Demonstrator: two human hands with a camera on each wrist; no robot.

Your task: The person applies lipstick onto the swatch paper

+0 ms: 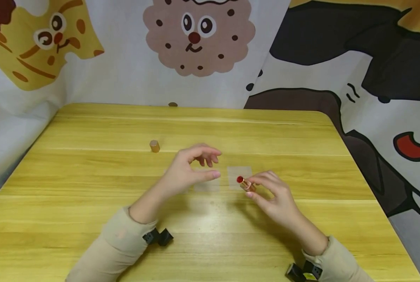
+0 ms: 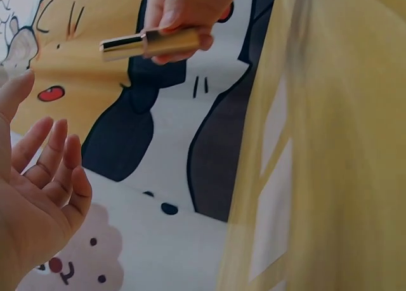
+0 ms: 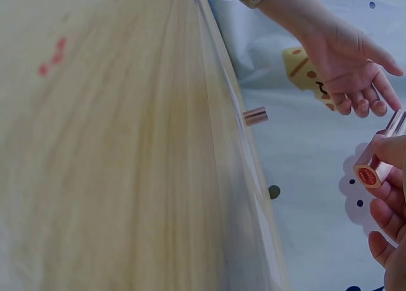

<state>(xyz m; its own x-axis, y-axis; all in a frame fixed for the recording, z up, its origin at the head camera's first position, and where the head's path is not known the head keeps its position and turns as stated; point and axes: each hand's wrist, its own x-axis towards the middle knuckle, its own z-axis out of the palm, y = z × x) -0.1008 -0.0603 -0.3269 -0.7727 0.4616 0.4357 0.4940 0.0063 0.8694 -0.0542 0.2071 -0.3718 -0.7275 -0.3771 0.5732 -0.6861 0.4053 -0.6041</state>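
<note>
From left to right on my tabletop [image 1: 210,129]: a small gold cap [image 1: 154,147] stands beyond the left hand [image 1: 184,169]. I see that hand raised and released, thumb extended rightward, fingers loosely bent, holding nothing. Two translucent squares [image 1: 235,171] lie between the hands. Over the farther-right one, in my head view, the lipstick [image 1: 247,185] tilts, red end leftward, pinched between thumb and fingers of my right hand [image 1: 277,196], held above the surface.
</note>
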